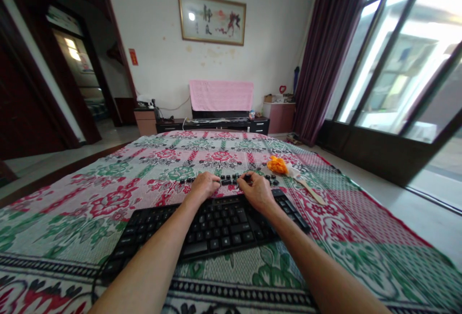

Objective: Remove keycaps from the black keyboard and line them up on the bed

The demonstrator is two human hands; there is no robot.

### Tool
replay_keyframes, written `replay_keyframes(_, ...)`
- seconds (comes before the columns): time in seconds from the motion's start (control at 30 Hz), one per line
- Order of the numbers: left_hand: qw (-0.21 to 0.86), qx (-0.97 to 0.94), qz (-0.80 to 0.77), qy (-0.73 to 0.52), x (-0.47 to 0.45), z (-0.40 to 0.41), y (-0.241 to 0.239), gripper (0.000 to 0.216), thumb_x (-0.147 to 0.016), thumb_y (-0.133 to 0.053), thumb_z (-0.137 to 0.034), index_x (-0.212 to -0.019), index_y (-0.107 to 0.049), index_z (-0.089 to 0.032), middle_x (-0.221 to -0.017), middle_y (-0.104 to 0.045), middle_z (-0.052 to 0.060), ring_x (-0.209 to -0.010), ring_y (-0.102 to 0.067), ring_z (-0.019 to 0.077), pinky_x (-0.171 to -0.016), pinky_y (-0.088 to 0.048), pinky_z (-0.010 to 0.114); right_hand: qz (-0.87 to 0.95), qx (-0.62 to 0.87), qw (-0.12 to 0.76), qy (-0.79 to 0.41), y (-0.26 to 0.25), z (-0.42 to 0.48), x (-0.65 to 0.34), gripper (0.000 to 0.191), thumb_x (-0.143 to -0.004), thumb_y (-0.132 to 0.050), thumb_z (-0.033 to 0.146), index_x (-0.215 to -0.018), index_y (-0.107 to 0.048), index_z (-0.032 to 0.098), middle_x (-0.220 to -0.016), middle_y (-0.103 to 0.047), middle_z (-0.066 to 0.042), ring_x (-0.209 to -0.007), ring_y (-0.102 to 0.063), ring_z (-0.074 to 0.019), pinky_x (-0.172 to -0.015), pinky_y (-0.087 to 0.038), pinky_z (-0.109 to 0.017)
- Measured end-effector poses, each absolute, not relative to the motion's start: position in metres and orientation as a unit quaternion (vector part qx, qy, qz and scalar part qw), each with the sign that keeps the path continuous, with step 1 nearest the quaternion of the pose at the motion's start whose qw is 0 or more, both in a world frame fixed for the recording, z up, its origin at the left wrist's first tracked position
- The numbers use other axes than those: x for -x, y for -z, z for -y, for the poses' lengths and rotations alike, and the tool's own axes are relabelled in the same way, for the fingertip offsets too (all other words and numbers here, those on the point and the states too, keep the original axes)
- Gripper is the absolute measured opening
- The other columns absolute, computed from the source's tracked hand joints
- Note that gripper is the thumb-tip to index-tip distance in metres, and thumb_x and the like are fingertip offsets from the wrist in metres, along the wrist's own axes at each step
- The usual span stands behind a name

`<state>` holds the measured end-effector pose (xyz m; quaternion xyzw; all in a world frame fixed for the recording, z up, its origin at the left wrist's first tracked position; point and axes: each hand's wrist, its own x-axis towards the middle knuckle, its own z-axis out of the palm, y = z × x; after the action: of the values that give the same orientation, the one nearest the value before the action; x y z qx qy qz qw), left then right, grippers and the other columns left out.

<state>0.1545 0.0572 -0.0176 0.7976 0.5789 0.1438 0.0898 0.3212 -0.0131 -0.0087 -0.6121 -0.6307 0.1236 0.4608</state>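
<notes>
A black computer keyboard [225, 227] lies slightly tilted on the patterned cloth, partly covered by my forearms. Just beyond its far edge, loose black keycaps [227, 179] form a row on the cloth. My right hand [257, 191] is over the right part of this row, thumb and forefinger pinched on a small black piece that looks like a keycap [247, 177]. My left hand [205, 186] rests at the row's left part with its fingers curled together. Its fingertips are by the keycaps, and whatever they may hold is hidden.
An orange fluffy duster [277, 164] with a pale handle [313, 192] lies right of the keycaps. The floral cloth [108, 203] covers the table. Beyond stand a low black cabinet [260, 126] and a pink cloth [222, 95]. Glass doors [390, 63] are on the right.
</notes>
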Motion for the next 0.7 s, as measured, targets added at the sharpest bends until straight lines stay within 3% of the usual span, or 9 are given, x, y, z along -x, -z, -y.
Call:
replay_keyframes(0.23,0.087,-0.796,-0.583,-0.138,-0.154,-0.062,0.021,0.035,-0.072,-0.048,-0.025,-0.103,-0.064,-0.028,-0.105,-0.065,-0.001,-0.096,-0.058,0.0158,-0.082,-0.040,0.021,0.633,0.606,0.463,-0.133,0.009,0.014,-0.321,0.020,-0.072,-0.050,0.032,-0.073,-0.062,0.016,-0.065,-0.064,-0.003,-0.058,-0.057,-0.0124,-0.059,-0.040,-0.022)
replay_keyframes(0.43,0.093,-0.797,-0.581,-0.135,-0.154,-0.063,0.021,0.036,-0.074,-0.046,-0.025,-0.105,-0.063,-0.028,-0.105,-0.065,0.000,-0.096,-0.058,0.0175,-0.082,-0.040,0.023,0.633,0.604,0.465,-0.131,0.009,0.012,-0.322,0.020,-0.072,-0.050,0.033,-0.073,-0.062,0.016,-0.064,-0.064,-0.003,-0.058,-0.057,-0.0126,-0.060,-0.041,-0.022)
replay_keyframes(0.57,0.106,-0.817,-0.554,-0.124,-0.150,-0.056,0.011,0.034,-0.073,-0.046,-0.026,-0.101,-0.066,-0.024,-0.100,-0.067,0.001,-0.089,-0.059,0.0172,-0.073,-0.041,0.022,0.645,0.584,0.464,-0.168,0.004,0.015,-0.317,0.020,-0.071,-0.051,0.031,-0.073,-0.062,0.015,-0.063,-0.063,-0.002,-0.056,-0.056,-0.0121,-0.056,-0.041,-0.022)
replay_keyframes(0.7,0.135,-0.842,-0.513,-0.097,-0.135,-0.038,-0.004,0.029,-0.070,-0.050,-0.028,-0.091,-0.070,-0.024,-0.080,-0.070,-0.002,-0.070,-0.059,0.0135,-0.062,-0.039,0.019,0.695,0.519,0.441,-0.229,0.000,0.021,-0.311,0.017,-0.070,-0.052,0.029,-0.075,-0.061,0.015,-0.065,-0.064,-0.002,-0.059,-0.058,-0.0117,-0.057,-0.042,-0.021)
